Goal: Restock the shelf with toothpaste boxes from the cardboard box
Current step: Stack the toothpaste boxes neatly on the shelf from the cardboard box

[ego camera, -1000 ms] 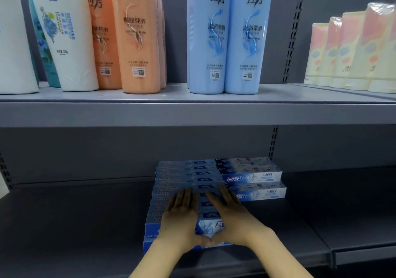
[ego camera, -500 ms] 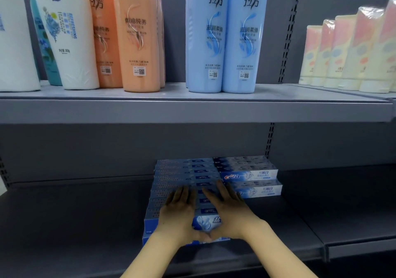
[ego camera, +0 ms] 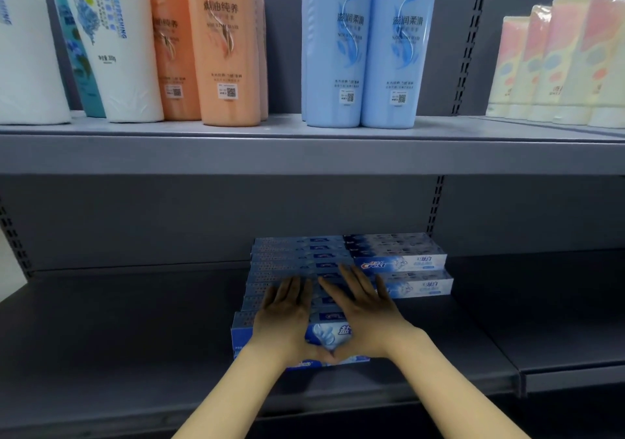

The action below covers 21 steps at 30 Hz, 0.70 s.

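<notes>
Likely light, stiff, slick: blue-white cardboard toothpaste boxes [ego camera: 304,262], centre frame; left hand [ego camera: 285,316], right hand [ego camera: 367,316] press flat, fingers straight; grip long sides.

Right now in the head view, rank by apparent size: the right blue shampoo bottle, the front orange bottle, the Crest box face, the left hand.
1-2. Right blue shampoo bottle and front orange bottle: alike, both cropped.
3. Crest box face.
4. Left hand, though nearer the camera.
</notes>
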Tool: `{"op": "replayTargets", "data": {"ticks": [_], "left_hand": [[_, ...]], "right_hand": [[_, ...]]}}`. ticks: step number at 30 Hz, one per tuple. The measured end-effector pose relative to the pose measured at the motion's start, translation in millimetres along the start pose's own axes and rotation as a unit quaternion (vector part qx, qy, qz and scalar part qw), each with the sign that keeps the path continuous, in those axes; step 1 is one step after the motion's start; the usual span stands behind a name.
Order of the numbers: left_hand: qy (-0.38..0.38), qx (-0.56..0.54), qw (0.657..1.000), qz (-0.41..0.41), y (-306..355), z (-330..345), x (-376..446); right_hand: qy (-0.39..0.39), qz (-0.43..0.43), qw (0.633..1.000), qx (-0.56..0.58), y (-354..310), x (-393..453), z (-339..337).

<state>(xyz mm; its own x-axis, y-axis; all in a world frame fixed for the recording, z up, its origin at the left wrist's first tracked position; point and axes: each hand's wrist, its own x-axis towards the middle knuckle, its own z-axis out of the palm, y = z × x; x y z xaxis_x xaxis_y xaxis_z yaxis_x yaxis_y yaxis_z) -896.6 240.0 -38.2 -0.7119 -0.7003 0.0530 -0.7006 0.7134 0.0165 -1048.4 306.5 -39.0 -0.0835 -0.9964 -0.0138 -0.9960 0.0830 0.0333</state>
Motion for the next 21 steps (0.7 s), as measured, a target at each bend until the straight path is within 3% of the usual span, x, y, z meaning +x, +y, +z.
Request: {"op": "replayTargets", "data": {"ticks": [3, 6, 9, 11, 16, 21], "left_hand": [[0.01, 0.015, 1.0, 0.016, -2.5, -0.6, -5.4], [0.102, 0.031, 0.994, 0.024, -10.0, -1.0, -16.5], [0.133, 0.054, 0.99, -0.011, -26.5, 6.8, -27.1], [0.115, 0.051, 0.991, -0.045, -34.0, 11.2, -35.4], [0.034, -0.034, 0.976, -0.215, -35.1, 9.0, -62.2], [0.06, -0.1, 0.969, -0.216, -31.0, 25.0, -70.2]], "right_hand": [[-0.004, -0.003, 1.0, 0.015, 1.6, -3.4, -3.0], [-0.026, -0.009, 0.998, 0.064, 7.0, -7.1, -9.6], [-0.041, -0.015, 0.994, 0.096, 14.7, -8.3, -19.9], [-0.043, -0.018, 0.994, 0.103, 16.4, -8.2, -25.9], [-0.011, -0.035, 0.997, 0.062, -0.3, -8.3, -20.6], [0.022, -0.038, 0.999, 0.028, -15.6, -4.1, 2.1]]}}
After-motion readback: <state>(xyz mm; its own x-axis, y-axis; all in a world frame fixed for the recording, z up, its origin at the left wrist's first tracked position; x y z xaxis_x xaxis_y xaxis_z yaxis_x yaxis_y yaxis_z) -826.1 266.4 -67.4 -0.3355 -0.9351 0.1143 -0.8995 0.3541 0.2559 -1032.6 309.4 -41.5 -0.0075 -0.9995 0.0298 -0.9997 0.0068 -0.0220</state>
